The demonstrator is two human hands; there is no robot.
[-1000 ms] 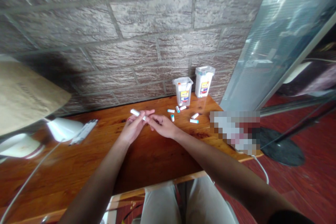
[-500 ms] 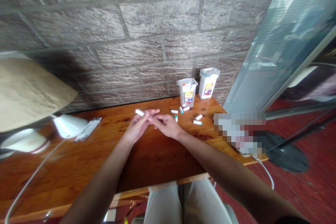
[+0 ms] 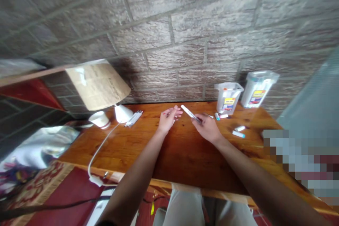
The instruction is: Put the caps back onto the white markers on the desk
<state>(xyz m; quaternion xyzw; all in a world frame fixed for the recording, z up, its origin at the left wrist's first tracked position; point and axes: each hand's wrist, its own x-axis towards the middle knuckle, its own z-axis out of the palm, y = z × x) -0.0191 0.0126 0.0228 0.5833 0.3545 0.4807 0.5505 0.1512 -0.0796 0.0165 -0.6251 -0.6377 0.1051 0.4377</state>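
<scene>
My right hand (image 3: pixel 208 127) is closed around a white marker pen (image 3: pixel 187 111) with dark print on its barrel. The pen's white end points up and left, toward my left hand (image 3: pixel 169 118). Nothing shows in my left hand, whose fingers are loosely apart, and a small red spot lies near its knuckles. Right of the right hand lie several short white pieces with teal ends, among them one marker cap (image 3: pixel 238 134). Behind them stands an uncovered clear container (image 3: pixel 230 95) with white pens inside.
A lidded clear container (image 3: pixel 259 90) stands at the back right. Several white pens (image 3: pixel 134 118) lie beside the lamp base (image 3: pixel 123 113). A paper cup (image 3: pixel 99 119) is left of the lamp, whose cord crosses the wooden table (image 3: pixel 127 144). A brick wall (image 3: pixel 185 60) rises behind.
My hands have parted, and the marker pen is now in my right hand; before, a white pen end showed above my left hand. The view has swung left, bringing in the whole lamp.
</scene>
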